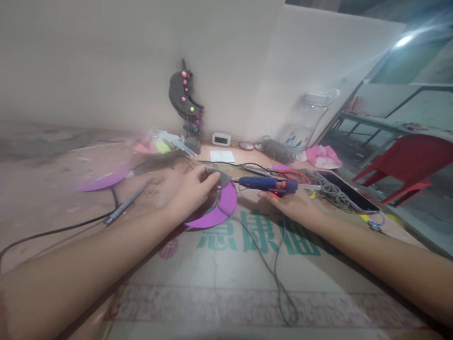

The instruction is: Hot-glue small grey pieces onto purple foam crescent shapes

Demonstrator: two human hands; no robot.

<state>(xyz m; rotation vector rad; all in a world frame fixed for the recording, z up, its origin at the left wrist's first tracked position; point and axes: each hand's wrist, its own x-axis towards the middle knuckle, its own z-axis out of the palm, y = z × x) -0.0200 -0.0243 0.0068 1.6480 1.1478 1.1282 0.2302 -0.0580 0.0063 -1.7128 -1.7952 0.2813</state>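
Note:
My left hand point(198, 186) pinches the upper end of a purple crescent point(222, 208), partly wrapped in grey yarn point(222, 177). In my right hand point(290, 198) is a blue glue gun point(269, 184), its nozzle pointing left at the wrapped end; a small red light glows on it. Whether the nozzle touches the yarn I cannot tell. From the crescent a loose grey strand point(255, 245) trails down over the printed cardboard point(177, 278) and loops near the front.
Against the wall hangs a grey crescent ornament point(180, 94) with coloured balls. Behind my hands are a bowl point(155, 153), a small clock point(221, 139), a grey yarn bundle point(278, 150) and a clear jug point(307, 118). A phone point(348, 191) lies right; a black cable point(60, 231) crosses left.

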